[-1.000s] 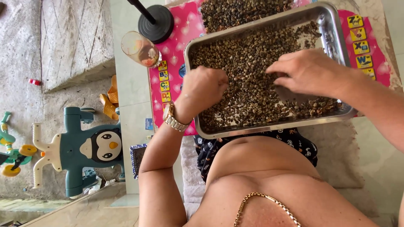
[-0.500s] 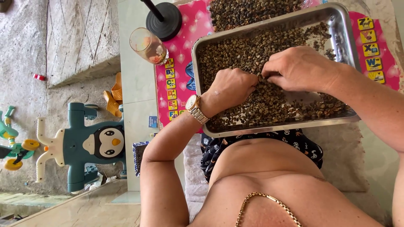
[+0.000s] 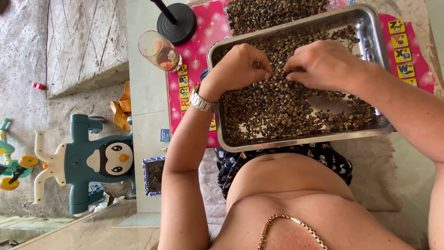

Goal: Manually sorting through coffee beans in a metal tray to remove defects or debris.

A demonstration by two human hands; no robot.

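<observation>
Here, in the head view, both hands are resting in a steel tray [image 3: 374, 34] filled with greenish-brown beans [image 3: 282, 106]. The left hand [image 3: 238, 67] is curling its fingers together onto the beans; whether it is pinching any is hidden. The right hand [image 3: 323, 62] is lying just beside it, fingers bent down, touching beans. A drinking glass [image 3: 157, 50] is standing left of the tray on a pink mat [image 3: 196, 41].

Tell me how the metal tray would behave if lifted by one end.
The tray looks stiff, so it would probably not flex. Its shallow walls and loose beans suggest they would slide and maybe spill. It overhangs the table's edge, so it might tip.
</observation>
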